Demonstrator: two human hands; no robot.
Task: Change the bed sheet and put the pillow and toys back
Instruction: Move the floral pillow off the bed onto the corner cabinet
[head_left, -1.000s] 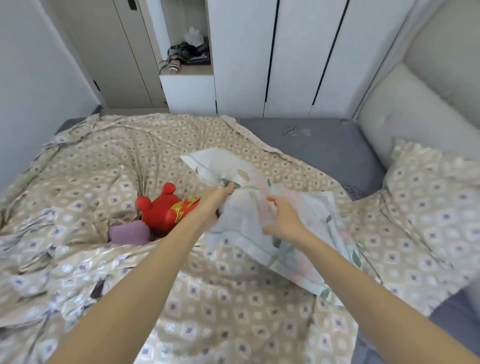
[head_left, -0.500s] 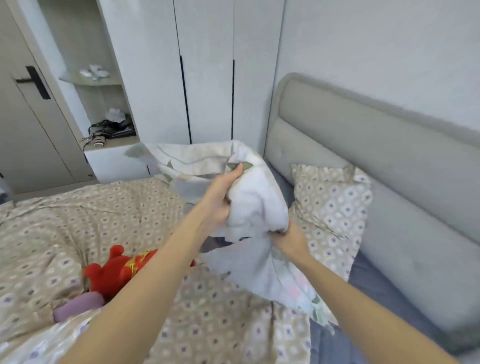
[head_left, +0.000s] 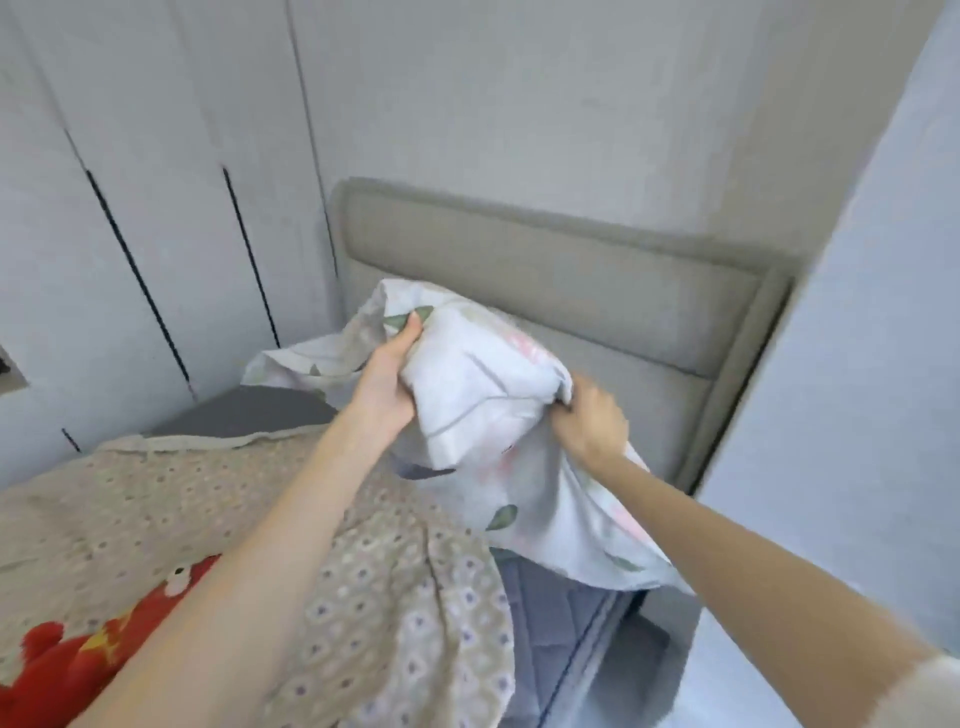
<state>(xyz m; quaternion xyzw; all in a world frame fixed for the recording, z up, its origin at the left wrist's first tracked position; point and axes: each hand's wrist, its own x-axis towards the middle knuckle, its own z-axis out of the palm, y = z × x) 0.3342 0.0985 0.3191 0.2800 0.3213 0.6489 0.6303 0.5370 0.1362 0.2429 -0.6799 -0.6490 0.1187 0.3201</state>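
Head view: left hand (head_left: 387, 382) and right hand (head_left: 589, 422) each grip bunched floral pillow (head_left: 483, 395). Headboard (head_left: 545, 270) stands just beyond them; better lower it flat there, unbunching corners first.

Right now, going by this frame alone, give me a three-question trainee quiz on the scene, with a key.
1. True or false: the left hand and right hand both grip the pillow.
2. The red toy lies: A) on the beige cover; B) on the floor; C) in a cupboard.
3. Fill the blank: the padded panel behind the pillow is the ____.

Key: 1 true; 2 A; 3 headboard.
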